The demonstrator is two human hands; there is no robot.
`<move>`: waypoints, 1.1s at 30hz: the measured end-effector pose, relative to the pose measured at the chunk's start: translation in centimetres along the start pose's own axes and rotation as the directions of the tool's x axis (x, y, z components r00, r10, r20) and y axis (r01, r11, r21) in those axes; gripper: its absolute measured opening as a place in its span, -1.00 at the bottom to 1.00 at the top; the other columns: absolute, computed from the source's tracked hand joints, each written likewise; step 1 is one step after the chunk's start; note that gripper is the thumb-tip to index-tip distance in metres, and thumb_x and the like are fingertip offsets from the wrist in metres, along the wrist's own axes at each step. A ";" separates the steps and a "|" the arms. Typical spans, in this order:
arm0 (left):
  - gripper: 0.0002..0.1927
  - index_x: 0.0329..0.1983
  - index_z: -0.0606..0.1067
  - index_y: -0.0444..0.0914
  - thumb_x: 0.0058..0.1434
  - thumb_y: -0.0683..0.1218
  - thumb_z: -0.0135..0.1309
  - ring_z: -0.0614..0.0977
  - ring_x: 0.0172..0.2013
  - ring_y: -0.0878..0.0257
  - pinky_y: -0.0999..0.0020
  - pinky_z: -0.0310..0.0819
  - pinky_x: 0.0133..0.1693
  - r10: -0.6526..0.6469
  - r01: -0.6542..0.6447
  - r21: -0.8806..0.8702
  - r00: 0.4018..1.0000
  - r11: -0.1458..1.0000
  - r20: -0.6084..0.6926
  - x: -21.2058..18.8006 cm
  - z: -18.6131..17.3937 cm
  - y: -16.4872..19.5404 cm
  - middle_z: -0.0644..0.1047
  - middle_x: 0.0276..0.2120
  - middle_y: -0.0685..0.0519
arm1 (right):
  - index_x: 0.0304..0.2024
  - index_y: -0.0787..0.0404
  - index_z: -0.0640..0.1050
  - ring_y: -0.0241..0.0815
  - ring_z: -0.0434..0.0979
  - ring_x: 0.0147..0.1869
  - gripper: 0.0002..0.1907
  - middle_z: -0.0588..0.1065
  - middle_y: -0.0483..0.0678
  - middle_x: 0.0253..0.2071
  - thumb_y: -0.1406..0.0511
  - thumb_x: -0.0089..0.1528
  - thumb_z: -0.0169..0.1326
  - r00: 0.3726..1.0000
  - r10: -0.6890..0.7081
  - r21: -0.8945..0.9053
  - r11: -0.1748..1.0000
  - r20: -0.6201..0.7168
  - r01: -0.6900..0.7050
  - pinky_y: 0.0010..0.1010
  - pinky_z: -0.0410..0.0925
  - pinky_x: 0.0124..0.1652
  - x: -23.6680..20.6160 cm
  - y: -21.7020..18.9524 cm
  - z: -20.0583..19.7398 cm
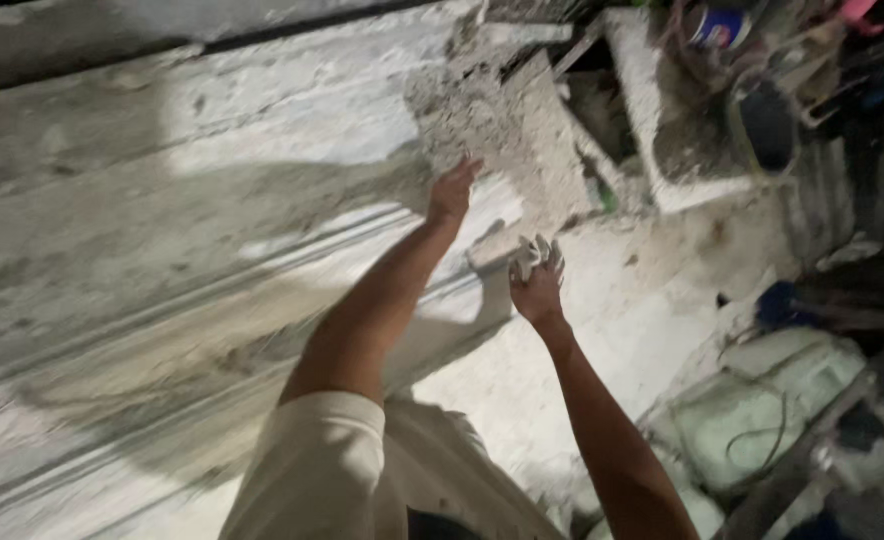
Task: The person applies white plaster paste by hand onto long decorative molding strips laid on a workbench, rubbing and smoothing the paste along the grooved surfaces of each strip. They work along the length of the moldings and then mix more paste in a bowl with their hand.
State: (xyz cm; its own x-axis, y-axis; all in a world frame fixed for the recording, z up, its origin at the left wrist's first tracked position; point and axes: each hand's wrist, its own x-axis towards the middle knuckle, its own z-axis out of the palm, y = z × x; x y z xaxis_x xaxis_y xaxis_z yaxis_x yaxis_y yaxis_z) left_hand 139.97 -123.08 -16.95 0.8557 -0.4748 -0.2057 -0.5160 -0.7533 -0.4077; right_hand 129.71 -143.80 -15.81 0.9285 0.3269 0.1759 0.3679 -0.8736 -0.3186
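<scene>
a: near us, right hand (536, 285) up, fingers pinched shut on a small pale wad (530, 255), maybe cloth or putty, can't tell which. it sits just under the patch.

b: and the left hand (452, 192)?

a: fingers straight and together, flat against the rough grey plaster patch (507, 135), gripping nothing.

b: risk?

a: i'd say that patch looks crumbly; press hard and bits could break off and drop on the arm or into the eyes. the wad is only pinched, so it could slip too.

b: the surface?

a: pale streaked wall (162, 220), long ridges, harsh light, deep shadows.

b: farther off?

a: a whitish concrete block (662, 110), a dark bucket (767, 125) among tangled cords, pale sacks (762, 400) lower right. cluttered and dim.
</scene>
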 end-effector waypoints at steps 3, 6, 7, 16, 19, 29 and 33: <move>-0.62 0.18 0.48 -0.14 0.35 0.05 -0.02 0.02 0.49 0.09 -0.02 -0.28 0.45 -0.008 0.006 -0.074 1.000 0.997 -0.021 4.0 -2.0 1.0 0.23 0.42 0.10 | 0.30 0.15 0.44 0.35 0.22 0.41 -0.50 0.38 0.20 0.31 0.27 0.30 0.09 0.997 -0.077 0.009 0.997 -0.028 0.077 0.22 0.07 0.34 3.7 3.2 -0.7; -0.67 0.08 0.54 -0.16 0.33 0.05 0.01 0.11 0.46 0.05 -0.02 -0.19 0.44 -0.060 0.053 -0.171 0.998 0.984 -0.034 5.9 -3.3 1.6 0.30 0.37 0.04 | 0.32 0.13 0.46 0.33 0.22 0.41 -0.55 0.39 0.22 0.34 0.31 0.35 0.06 0.989 -0.146 0.125 0.981 -0.032 0.149 0.11 0.12 0.36 7.5 5.2 -0.3; -0.68 0.04 0.56 -0.16 0.33 0.05 0.02 0.14 0.45 0.04 -0.03 -0.16 0.44 -0.079 0.067 -0.208 0.996 0.976 -0.049 6.3 -3.6 1.9 0.32 0.36 0.02 | 0.31 0.22 0.43 0.37 0.23 0.39 -0.55 0.37 0.30 0.31 0.31 0.36 0.07 0.982 -0.178 0.130 0.974 -0.066 0.185 0.09 0.14 0.34 9.8 6.0 0.0; -0.78 -0.10 0.69 -0.08 0.27 -0.12 0.09 0.30 0.31 -0.11 -0.06 0.05 0.35 -0.456 0.135 -0.774 0.864 0.619 -0.214 5.4 -3.9 2.2 0.39 0.31 -0.17 | -0.11 0.38 0.51 0.28 0.52 -0.11 -0.82 0.53 0.25 -0.15 0.33 0.40 0.11 0.989 -0.116 0.776 0.630 0.092 0.002 -0.01 0.44 -0.11 18.5 13.1 3.6; -0.69 -0.03 0.65 -0.19 0.15 -0.22 0.12 0.31 0.33 -0.09 -0.04 0.08 0.35 -0.729 0.161 -0.907 0.655 0.390 -0.197 2.4 -4.6 4.5 0.45 0.26 -0.13 | -0.09 0.38 0.51 0.30 0.49 -0.09 -0.76 0.49 0.26 -0.14 0.28 0.38 0.16 0.935 -0.305 0.648 0.753 0.181 0.120 0.01 0.45 -0.07 22.8 16.8 4.0; -0.62 0.05 0.58 -0.23 0.13 -0.14 0.14 0.43 0.27 -0.03 -0.08 0.30 0.26 -0.853 0.620 -0.767 0.480 0.164 0.205 -2.7 -10.2 12.9 0.48 0.17 -0.07 | 0.20 0.45 0.36 0.39 0.40 0.17 -0.41 0.36 0.42 0.16 0.18 0.26 0.13 0.697 -0.413 0.418 0.891 0.586 0.177 0.13 0.30 0.05 25.2 16.4 6.9; -0.53 0.19 0.46 -0.32 0.19 -0.15 0.08 0.32 0.27 -0.22 -0.24 0.18 0.20 -0.898 0.730 -0.682 0.279 -0.032 0.340 1.3 -8.2 15.0 0.30 0.34 -0.23 | 0.20 0.37 0.44 0.30 0.45 0.20 -0.55 0.46 0.30 0.12 0.13 0.44 -0.03 0.578 -0.510 0.542 0.829 0.637 0.133 0.03 0.35 0.11 21.1 10.8 9.1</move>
State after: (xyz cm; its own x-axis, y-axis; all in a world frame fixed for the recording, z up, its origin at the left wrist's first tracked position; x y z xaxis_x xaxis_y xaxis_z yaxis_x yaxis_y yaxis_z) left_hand 133.06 -138.75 -16.06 0.7150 0.6990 0.0060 0.6150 -0.6331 0.4700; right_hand 153.69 -143.03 -23.99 0.3807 0.8640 -0.3295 0.4560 -0.4854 -0.7460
